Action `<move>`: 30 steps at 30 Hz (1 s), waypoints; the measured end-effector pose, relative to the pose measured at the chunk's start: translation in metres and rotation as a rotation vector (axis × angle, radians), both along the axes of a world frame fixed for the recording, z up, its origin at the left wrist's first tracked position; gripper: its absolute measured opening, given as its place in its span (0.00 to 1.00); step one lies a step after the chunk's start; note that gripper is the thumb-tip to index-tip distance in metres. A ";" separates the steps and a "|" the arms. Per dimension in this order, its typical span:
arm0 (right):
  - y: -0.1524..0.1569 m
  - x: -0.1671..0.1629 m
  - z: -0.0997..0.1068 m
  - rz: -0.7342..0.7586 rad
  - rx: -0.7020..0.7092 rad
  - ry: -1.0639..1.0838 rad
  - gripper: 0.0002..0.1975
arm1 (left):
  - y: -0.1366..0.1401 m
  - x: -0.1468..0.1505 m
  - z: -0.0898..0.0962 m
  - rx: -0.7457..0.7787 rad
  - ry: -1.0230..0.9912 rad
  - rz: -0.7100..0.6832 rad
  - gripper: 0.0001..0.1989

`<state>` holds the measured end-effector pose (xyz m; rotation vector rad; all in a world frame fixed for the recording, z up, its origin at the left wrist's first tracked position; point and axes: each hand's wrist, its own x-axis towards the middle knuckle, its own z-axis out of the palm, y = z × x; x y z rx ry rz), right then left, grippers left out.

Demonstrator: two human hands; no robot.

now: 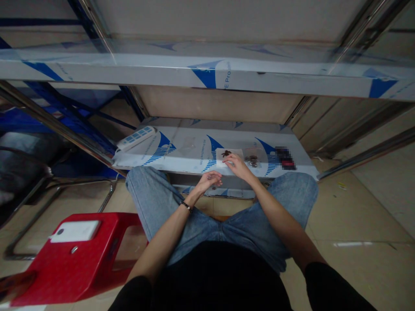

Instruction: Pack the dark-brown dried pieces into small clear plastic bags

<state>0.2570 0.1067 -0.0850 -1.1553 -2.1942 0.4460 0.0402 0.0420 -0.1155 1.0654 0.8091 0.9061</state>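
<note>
My right hand (236,166) is over the near part of a white sheet (239,152), with its fingers apart and nothing visible in them. Right by its fingertips, on the sheet, lies a small heap of dark brown pieces (226,153), too small to name. My left hand (209,181) is just in front of the shelf's near edge, lower and to the left. Its fingers are curled together, and whatever they may hold is too small to make out. To the right of the sheet is a clear plastic bag (253,159) with dark bits in it.
The film-covered metal shelf (181,162) carries a white power strip (136,137) at left and a blurred-out dark item (285,158) at right. An upper shelf (155,69) crosses ahead. A red stool (81,268) with a white phone (76,231) stands at my left.
</note>
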 end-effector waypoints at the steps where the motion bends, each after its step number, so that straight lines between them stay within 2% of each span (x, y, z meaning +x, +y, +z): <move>1: 0.010 0.008 -0.006 -0.055 0.007 -0.039 0.13 | -0.001 0.000 0.000 -0.005 -0.006 -0.009 0.21; 6: 0.049 0.039 -0.036 -0.347 0.005 -0.207 0.18 | -0.002 -0.001 0.000 -0.025 -0.076 -0.033 0.23; 8: 0.056 0.046 -0.045 -0.395 0.017 -0.264 0.17 | -0.003 -0.003 -0.001 -0.037 -0.086 -0.027 0.23; 18: 0.072 0.051 -0.063 -0.320 0.057 -0.341 0.13 | -0.004 -0.005 -0.009 -0.035 -0.039 -0.071 0.23; 30: 0.067 0.043 -0.061 -0.316 0.040 -0.343 0.09 | -0.005 -0.003 -0.010 -0.060 -0.012 -0.101 0.22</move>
